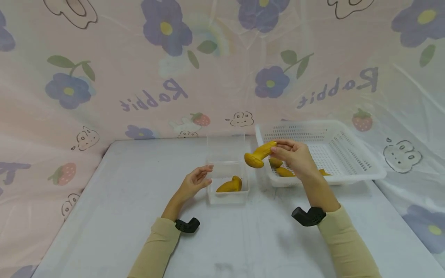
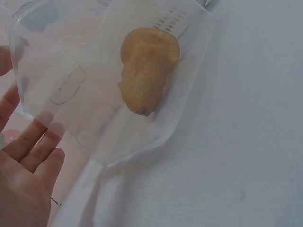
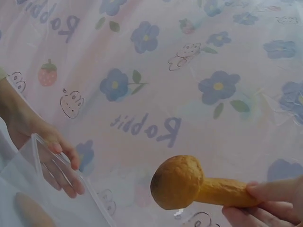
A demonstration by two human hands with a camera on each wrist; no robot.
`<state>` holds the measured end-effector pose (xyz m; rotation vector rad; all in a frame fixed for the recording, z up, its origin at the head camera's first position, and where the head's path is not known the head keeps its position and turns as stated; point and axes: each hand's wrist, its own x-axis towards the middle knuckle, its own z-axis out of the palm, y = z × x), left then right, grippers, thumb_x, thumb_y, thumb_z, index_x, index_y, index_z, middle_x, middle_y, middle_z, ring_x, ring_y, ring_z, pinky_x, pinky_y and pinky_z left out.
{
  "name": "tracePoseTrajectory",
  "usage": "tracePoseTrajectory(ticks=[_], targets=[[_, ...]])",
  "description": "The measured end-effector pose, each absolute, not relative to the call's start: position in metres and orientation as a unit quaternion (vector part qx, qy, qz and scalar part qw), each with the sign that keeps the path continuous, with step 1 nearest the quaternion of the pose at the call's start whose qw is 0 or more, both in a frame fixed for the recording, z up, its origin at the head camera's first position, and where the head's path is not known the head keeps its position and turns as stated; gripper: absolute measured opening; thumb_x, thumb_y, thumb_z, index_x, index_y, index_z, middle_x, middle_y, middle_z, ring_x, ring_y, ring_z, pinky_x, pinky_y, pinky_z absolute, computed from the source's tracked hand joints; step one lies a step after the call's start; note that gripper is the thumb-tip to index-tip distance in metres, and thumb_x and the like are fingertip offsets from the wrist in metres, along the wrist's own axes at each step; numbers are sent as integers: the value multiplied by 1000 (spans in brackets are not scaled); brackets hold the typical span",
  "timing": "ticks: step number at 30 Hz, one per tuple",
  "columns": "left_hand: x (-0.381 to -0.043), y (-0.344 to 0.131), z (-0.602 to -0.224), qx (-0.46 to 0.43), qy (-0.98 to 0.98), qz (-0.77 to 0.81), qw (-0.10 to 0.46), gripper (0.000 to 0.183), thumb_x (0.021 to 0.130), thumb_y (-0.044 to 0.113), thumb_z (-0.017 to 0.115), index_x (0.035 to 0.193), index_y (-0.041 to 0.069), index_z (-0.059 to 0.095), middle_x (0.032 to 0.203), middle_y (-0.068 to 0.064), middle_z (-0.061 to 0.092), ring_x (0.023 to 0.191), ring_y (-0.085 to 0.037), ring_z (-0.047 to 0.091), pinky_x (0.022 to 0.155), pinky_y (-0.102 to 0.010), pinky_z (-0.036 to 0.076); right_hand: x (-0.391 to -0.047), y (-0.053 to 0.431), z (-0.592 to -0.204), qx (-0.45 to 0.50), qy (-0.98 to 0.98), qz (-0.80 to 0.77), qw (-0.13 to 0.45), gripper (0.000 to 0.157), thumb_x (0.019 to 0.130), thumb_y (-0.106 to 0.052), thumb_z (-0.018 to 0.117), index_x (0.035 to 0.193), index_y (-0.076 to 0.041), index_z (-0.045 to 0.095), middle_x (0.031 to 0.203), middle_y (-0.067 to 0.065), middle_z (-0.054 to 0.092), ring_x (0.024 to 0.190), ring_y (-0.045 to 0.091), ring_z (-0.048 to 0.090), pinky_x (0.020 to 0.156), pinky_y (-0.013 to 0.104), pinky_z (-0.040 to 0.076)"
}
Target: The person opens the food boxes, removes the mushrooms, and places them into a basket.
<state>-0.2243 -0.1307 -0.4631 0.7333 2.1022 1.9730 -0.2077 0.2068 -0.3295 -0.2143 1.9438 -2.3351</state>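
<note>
My right hand [image 1: 295, 157] pinches a yellow mushroom [image 1: 258, 155] by its stem end, thumb against fingers, with the cap pointing left. It is held up by the near left corner of the white basket [image 1: 377, 172]. A clear plastic box [image 1: 228, 199] stands on the table, one yellow mushroom [image 1: 230, 185] lying inside. Fingertips of my left hand [image 1: 192, 183] touch the box's left side; those fingers are loosely extended, as the left wrist view shows. Through the clear wall that inner mushroom [image 2: 144, 71] is visible there. In the right wrist view, the held mushroom [image 3: 182, 184] shows its round cap.
The white perforated basket holds several yellow pieces, such as one mushroom [image 1: 285, 172] near its front wall; my right hand and forearm partly cover them. A clear lid [image 1: 226, 146] stands raised behind the box. A flower-printed curtain [image 1: 222, 85] borders the white table [image 1: 139, 231].
</note>
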Motion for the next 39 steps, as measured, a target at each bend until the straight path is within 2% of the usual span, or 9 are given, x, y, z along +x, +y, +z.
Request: tracePoseTrajectory(ticks=[13,24,39], targets=[[-225,-131,-463,237,709,659,87,47,92,9,64,128,-15,45,152,-24,38,146,-37,31,121,-34,26,-212,262,-332,-45,557,-829,24,21,92,6,56,96,-7,71,91,0,75,82,10,74,75,19,62],[-225,-131,-462,237,709,658,86,46,92,8,63,127,-16,45,151,-25,39,145,-37,32,120,-31,27,-215,300,-335,-7,493,-870,15,22,91,11,53,93,-1,72,91,6,73,83,17,75,75,25,63],[-225,-132,-464,234,707,661,86,48,92,9,64,127,-17,44,151,-25,38,145,-37,32,120,-34,25,-223,339,-347,77,484,-872,1,20,88,8,60,89,-8,72,85,3,74,79,15,74,70,25,64]])
